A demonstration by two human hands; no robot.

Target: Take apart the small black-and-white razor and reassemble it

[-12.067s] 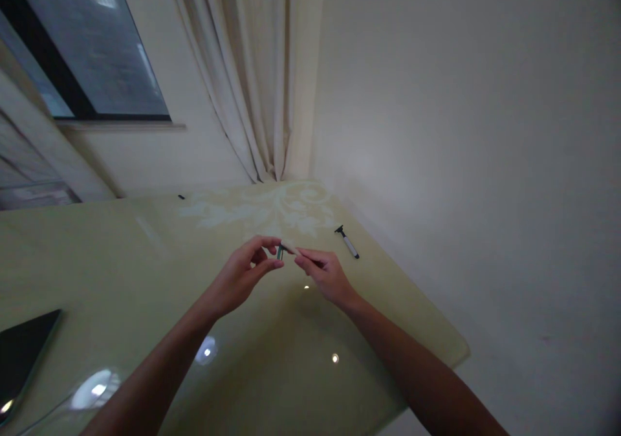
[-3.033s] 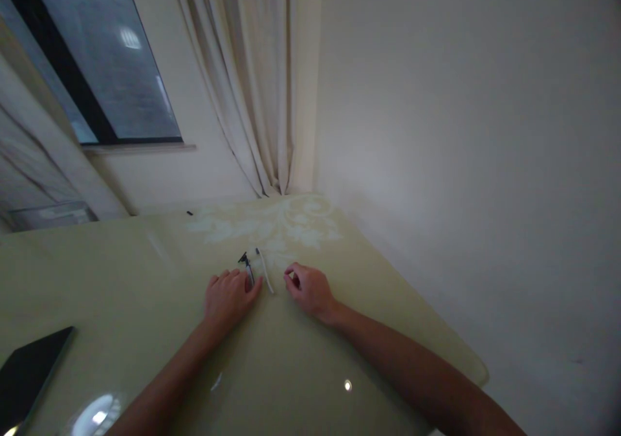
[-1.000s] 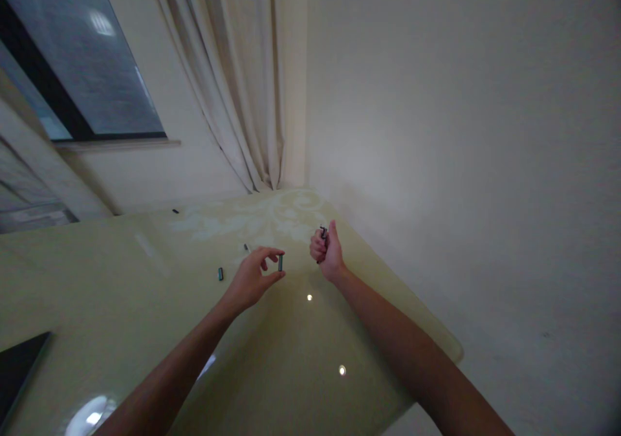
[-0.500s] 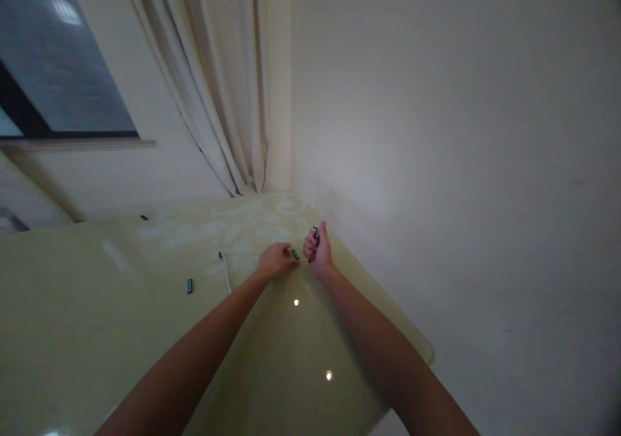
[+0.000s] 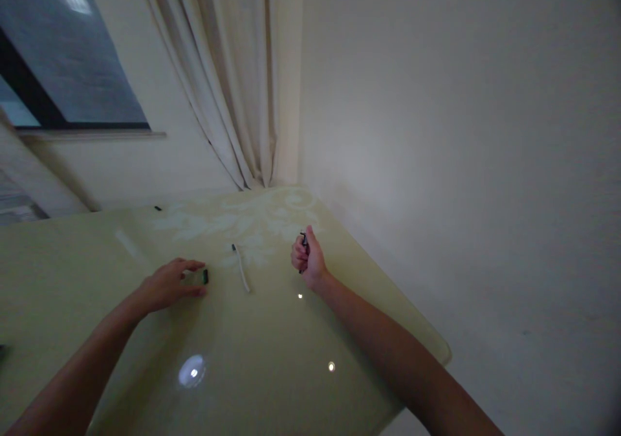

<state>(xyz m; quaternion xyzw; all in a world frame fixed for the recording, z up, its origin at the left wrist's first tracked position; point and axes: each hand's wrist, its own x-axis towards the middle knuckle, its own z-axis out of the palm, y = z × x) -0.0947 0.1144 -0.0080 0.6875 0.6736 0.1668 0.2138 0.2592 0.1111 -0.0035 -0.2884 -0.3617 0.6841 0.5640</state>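
My left hand (image 5: pixel 172 284) is open. Its thumb and fingers are spread on either side of a small dark green-and-black block (image 5: pixel 205 276) on the table; I cannot tell if they touch it. My right hand (image 5: pixel 309 258) is closed in a fist, thumb up, above the table's right part. A small dark object with a shiny part (image 5: pixel 304 238) sticks out at the top of that fist, and a dark tip shows below; the fingers hide its kind. Between the hands lies a thin white stick or cable (image 5: pixel 242 269) with a dark end.
The glossy pale-green table (image 5: pixel 252 352) has a rounded right corner and reflects lamps. A small black piece (image 5: pixel 158 208) lies near its back edge, and a dark thing (image 5: pixel 2 350) at the far left. Behind stand a curtain (image 5: pixel 237 80) and a wall (image 5: pixel 412 164).
My left hand has moved left, from beside my right hand to the dark block. The small piece that lay by the right hand is out of sight. My right hand has shifted slightly left, still closed.
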